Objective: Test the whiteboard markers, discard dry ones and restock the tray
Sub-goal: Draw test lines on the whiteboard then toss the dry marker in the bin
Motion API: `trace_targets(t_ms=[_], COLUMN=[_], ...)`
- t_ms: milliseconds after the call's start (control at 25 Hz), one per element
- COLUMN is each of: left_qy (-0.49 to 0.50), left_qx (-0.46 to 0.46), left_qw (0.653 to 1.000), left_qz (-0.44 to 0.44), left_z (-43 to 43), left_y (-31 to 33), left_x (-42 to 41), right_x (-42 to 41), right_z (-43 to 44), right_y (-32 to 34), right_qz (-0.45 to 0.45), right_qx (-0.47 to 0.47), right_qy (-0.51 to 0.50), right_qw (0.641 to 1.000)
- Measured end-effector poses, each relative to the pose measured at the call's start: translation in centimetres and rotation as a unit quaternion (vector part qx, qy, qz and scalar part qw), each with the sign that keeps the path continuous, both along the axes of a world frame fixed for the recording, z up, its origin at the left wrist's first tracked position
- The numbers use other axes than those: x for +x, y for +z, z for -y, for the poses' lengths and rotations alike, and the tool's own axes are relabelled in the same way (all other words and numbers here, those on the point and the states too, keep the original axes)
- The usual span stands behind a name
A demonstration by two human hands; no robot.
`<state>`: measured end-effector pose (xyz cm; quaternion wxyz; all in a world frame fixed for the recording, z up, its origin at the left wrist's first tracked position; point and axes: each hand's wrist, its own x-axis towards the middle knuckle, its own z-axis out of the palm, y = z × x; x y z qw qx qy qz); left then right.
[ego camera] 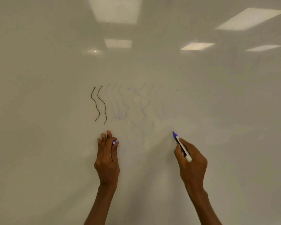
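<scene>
Blue-tipped, the white-barrelled whiteboard marker (182, 148) is pinched in your right hand (193, 166), its nib at the glossy white whiteboard (39, 111); your left hand (107, 159) pinches its blue cap (114, 142); the faint blue squiggles (142, 103) suggest you are testing; next, judge the ink and recap.

left hand (107, 161) pinching a blue cap (114, 142) and right hand (191, 164) gripping a blue marker (182, 147) are standing well apart at the whiteboard (39, 111); a wide gap is lying between them.

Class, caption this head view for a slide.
Right hand holds uncapped blue marker near whiteboard squiggles; left hand pinches the cap.
</scene>
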<state>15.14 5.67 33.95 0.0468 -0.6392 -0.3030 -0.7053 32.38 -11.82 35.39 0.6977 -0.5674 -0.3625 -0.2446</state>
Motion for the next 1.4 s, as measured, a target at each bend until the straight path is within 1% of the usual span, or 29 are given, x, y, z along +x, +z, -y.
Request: trace_targets(t_ms=[120, 200, 240, 280, 360, 520, 600, 680, 720, 800, 880, 920, 1000, 1040, 1080, 1160, 1240, 1320, 1400], left_qy=[-0.011, -0.012, -0.011, -0.012, -0.018, -0.021, -0.021, -0.022, -0.022, -0.024, -0.030, -0.035, -0.052, -0.068, -0.099, -0.207, -0.312, -0.338, -0.342], left_qx=[-0.011, -0.017, -0.016, -0.013, -0.015, -0.018, -0.011, -0.009, -0.008, -0.007, -0.014, -0.021, -0.029, -0.030, -0.038, -0.089, -0.148, -0.174, -0.204], left_qw=[1.000, 1.000, 1.000, 1.000, 1.000, 1.000, 1.000, 1.000, 1.000, 1.000, 0.999, 0.999, 0.998, 0.997, 0.994, 0.974, 0.937, 0.922, 0.909], left_qz=[0.020, 0.022, 0.018, 0.013, 0.004, -0.005, -0.008, -0.009, -0.011, -0.014, -0.017, -0.021, -0.030, -0.032, -0.025, 0.017, 0.051, 0.071, 0.127], left_z=[0.1, 0.1, 0.0, 0.0, 0.0, 0.2, 0.2, 0.0, 0.0, -0.2, -0.1, -0.1, 0.3, 0.4, 0.7, 1.6, 2.6, 3.7, 4.4], left_y=[0.0, -0.1, -0.2, -0.3, -0.2, -0.1, -0.2, -0.2, -0.2, 0.0, 0.3, 0.4, 0.5, 0.6, 0.7, 1.4, 2.0, 2.2, 1.5], left_x=[0.2, 0.2, 0.2, 0.2, 0.1, -0.2, -0.4, -0.5, -0.5, -0.4, -0.4, -0.5, -0.9, -1.1, -1.4, -2.3, -3.5, -4.6, -5.8], right_x=[-1.1, -1.9, -2.3, -2.9, -4.2, -4.2, -4.3, -4.8, -5.1, -5.6, -6.2, -6.6, -7.3, -7.5, -7.6, -7.9, -8.7, -9.8, -11.0], right_z=[0.2, 0.4, 0.5, 0.6, 0.5, -1.5, -2.5, -3.1, -3.0, -2.7, -2.4, -2.2, -1.7, -1.3, -0.9, -0.4, -0.5, -0.9, -1.5], right_y=[-4.5, -5.6, -5.6, -5.3, -3.7, 0.8, 1.6, 0.3, -1.0, -3.4, -5.4, -5.9, -6.0, -5.8, -5.3, -4.3, -3.5, -3.2, -3.1], right_qz=[-0.035, -0.052, -0.046, -0.020, 0.035, 0.041, 0.076, 0.128, 0.136, 0.118, 0.102, 0.078, -0.015, -0.064, -0.107, -0.165, -0.212, -0.290, -0.358], right_qx=[-0.044, -0.070, -0.076, -0.080, -0.078, -0.004, -0.012, -0.041, -0.047, -0.053, -0.085, -0.103, -0.107, -0.094, -0.085, -0.078, -0.071, -0.045, -0.023], right_qy=[0.018, 0.038, 0.043, 0.041, 0.022, -0.044, -0.107, -0.164, -0.171, -0.163, -0.147, -0.116, 0.016, 0.097, 0.170, 0.278, 0.362, 0.439, 0.498], right_qw=[0.998, 0.995, 0.995, 0.996, 0.996, 0.998, 0.991, 0.977, 0.975, 0.978, 0.980, 0.985, 0.994, 0.989, 0.976, 0.943, 0.905, 0.849, 0.789])
